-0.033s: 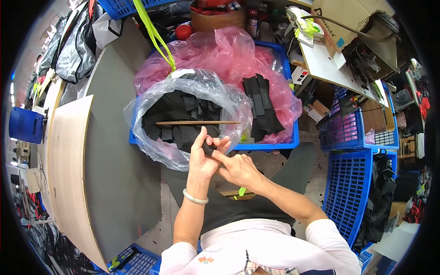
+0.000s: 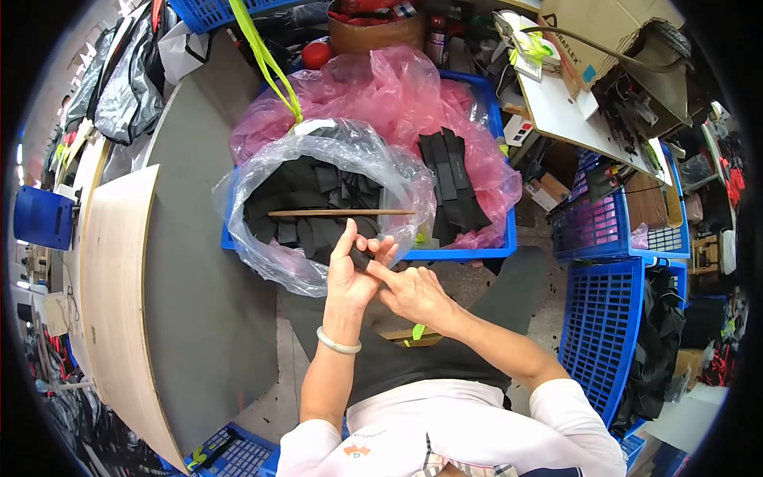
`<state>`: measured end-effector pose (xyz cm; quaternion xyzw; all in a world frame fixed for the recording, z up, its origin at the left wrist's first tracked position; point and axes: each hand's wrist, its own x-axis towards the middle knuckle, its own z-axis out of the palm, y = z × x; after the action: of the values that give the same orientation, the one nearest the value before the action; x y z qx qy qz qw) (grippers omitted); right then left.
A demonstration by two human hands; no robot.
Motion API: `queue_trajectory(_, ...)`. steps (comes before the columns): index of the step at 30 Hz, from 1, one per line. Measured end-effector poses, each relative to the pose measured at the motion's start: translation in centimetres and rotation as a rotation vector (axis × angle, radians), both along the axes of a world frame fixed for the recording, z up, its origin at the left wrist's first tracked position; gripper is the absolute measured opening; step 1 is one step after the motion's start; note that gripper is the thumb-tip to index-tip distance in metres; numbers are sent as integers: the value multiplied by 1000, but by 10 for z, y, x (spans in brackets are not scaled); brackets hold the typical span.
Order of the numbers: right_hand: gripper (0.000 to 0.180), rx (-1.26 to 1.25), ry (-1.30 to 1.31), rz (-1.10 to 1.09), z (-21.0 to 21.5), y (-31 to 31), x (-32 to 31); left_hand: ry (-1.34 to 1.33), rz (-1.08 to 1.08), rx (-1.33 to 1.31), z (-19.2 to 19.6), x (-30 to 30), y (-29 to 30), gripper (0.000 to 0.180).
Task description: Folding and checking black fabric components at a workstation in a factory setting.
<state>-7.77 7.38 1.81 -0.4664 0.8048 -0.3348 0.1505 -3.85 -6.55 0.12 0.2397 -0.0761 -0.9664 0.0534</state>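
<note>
My left hand (image 2: pixel 350 274) is palm up above the near edge of a clear plastic bag (image 2: pixel 294 274), its fingers curled round a small dark fabric piece (image 2: pixel 362 258). From the right, my right hand (image 2: pixel 420 292) meets it, index finger stretched to the piece and the other fingers folded. Part of the piece is hidden by the fingers. Just beyond my left thumb tip, a thin wooden stick (image 2: pixel 342 213) lies crosswise over the bag's mouth; whether the thumb touches it I cannot tell. Several black fabric strips (image 2: pixel 342 187) fill the bag.
The bag stands in a blue crate (image 2: pixel 461 254) with crumpled pink plastic (image 2: pixel 389 87) and more black strips (image 2: pixel 453 179). A grey board (image 2: pixel 214 262) stands at the left. Blue crates (image 2: pixel 602 326) stack at the right, and a yellow-green cord (image 2: pixel 270 60) hangs beyond the bag.
</note>
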Motion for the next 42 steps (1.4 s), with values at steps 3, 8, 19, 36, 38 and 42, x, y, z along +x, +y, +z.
queue_trajectory(3, 52, 107, 92, 17, -2, 8, -3, -124, 54, 37, -3, -4, 1, 40)
queue_trajectory(8, 59, 175, 66, -13, 3, 9, -3, -213, 209, 72, 9, -6, 2, 45)
queue_trajectory(19, 49, 111, -42, -24, -24, -5, 6, -294, 190, -119, -20, 2, 9, 35)
queue_trajectory(36, 22, -69, 534, -193, -113, -59, -115, -264, 395, 46, -30, 12, -110, 33)
queue_trajectory(38, 22, -28, 549, -98, -126, -61, -113, -188, 339, 171, -25, 9, -107, 44)
queue_trajectory(42, 16, -40, 251, -81, -84, -27, -96, -250, 530, 164, -22, 29, -124, 48)
